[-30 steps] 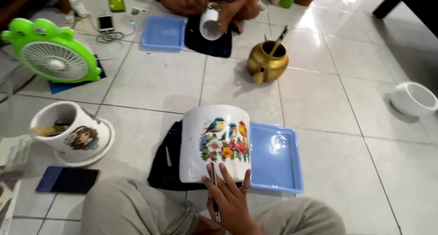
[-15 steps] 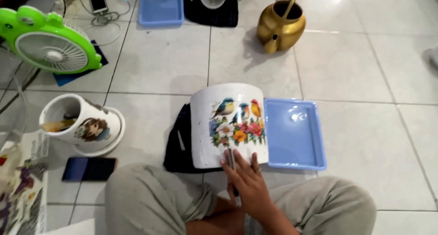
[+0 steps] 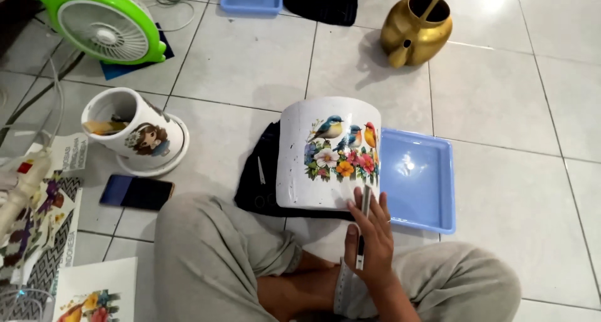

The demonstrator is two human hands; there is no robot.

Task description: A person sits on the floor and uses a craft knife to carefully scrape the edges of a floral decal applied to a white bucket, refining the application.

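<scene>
A person sat cross-legged on the tiled floor [image 3: 250,65]. The right hand [image 3: 374,237] rested its fingertips against the lower rim of a white pot [image 3: 328,153] with a bird-and-flower picture, and its grip was closed on a slim pen [image 3: 362,228]. The pot lay tilted on a black cloth [image 3: 256,184], just beside a blue tray [image 3: 416,178]. The left hand was out of sight. Nearby lay a second white pot [image 3: 134,131] on a saucer, a dark phone [image 3: 136,192], a green fan [image 3: 100,25] and a gold kettle [image 3: 416,31].
</scene>
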